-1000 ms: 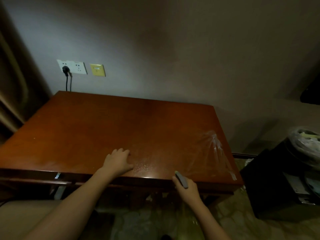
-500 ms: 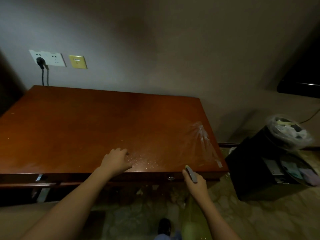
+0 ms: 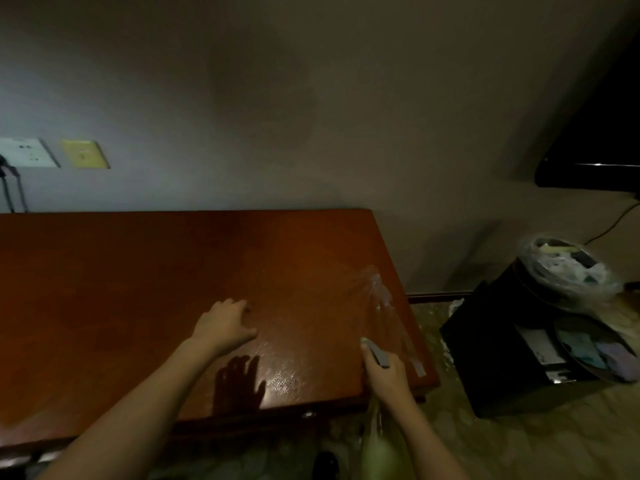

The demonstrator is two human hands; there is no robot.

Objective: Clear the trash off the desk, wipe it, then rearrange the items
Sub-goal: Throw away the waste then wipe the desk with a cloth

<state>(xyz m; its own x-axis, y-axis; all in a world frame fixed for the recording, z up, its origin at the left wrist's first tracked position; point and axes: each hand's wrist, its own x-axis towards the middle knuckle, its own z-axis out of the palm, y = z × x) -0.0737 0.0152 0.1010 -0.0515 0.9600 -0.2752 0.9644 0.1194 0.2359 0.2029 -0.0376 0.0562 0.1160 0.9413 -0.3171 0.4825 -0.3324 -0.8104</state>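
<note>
While the left hand [image 3: 225, 323] rests open on the desk [image 3: 121, 289], the right hand [image 3: 386, 374] grips an upright spray bottle [image 3: 377, 441].

On the far wall at left we see a white socket plate [image 3: 26, 152] and a yellow switch plate [image 3: 84, 154]. At right we see a black cabinet [image 3: 498, 351] on the floor.

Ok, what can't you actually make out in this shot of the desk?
- Right hand: grips a small grey item, too dim to identify.
- Desk: left end cut off by the frame.
- Bin: contents blurred behind plastic.
- Left hand: underside hidden.
</note>
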